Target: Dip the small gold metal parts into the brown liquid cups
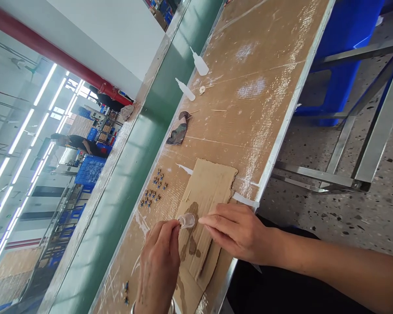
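Left hand (pixel 160 257) nearest: grip pinched closed at the jar's (pixel 189 220) mouth; right hand (pixel 232 229) just right, fingertips together. I can't see what either holds.

A sheet of cardboard (pixel 212 174) lies on the worktop (pixel 262 39) before the seated person, with a small jar (pixel 188 220) on it between the left hand (pixel 160 257), at the jar's mouth, and the right hand (pixel 237 229), just beside it. Past the cardboard, toward the far edge, sits a cluster of figurines (pixel 154 194) (two more (pixel 126 293) keep apart, off to the person's left). Rightward along that edge come a cloth (pixel 180 131), then two bottles (pixel 201 65). Well beyond the worktop, a co-worker (pixel 81 143) is near a crate (pixel 91 170).
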Motion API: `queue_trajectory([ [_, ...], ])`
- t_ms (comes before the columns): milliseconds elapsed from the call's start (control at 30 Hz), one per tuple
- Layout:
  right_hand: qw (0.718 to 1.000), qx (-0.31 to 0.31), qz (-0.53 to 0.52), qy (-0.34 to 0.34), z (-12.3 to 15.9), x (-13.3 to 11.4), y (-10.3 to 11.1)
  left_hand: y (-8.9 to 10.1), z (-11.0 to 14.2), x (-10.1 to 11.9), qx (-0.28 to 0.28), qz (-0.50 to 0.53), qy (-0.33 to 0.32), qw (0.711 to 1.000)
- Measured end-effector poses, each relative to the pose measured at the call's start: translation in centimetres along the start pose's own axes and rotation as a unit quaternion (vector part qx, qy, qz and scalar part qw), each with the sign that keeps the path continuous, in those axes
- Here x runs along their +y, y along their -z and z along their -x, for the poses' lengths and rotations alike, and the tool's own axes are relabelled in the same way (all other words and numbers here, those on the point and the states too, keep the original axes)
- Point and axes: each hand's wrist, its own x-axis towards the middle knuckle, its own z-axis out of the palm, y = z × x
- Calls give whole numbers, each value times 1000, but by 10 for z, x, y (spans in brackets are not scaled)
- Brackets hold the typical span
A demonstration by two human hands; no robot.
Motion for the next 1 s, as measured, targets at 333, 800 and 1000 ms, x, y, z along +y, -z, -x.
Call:
queue_trajectory([
  [333, 999, -13, -28, -15, 4, -1, 3, 30, 57, 3, 23, 62, 252, 965],
  [800, 996, -73, 44, -35, 7, -14, 3, -11, 204, 0, 163, 147, 665, 714],
  [1000, 984, -132, 115, -44, 4, -13, 6, -20, 219, 0, 140, 188, 679, 695],
])
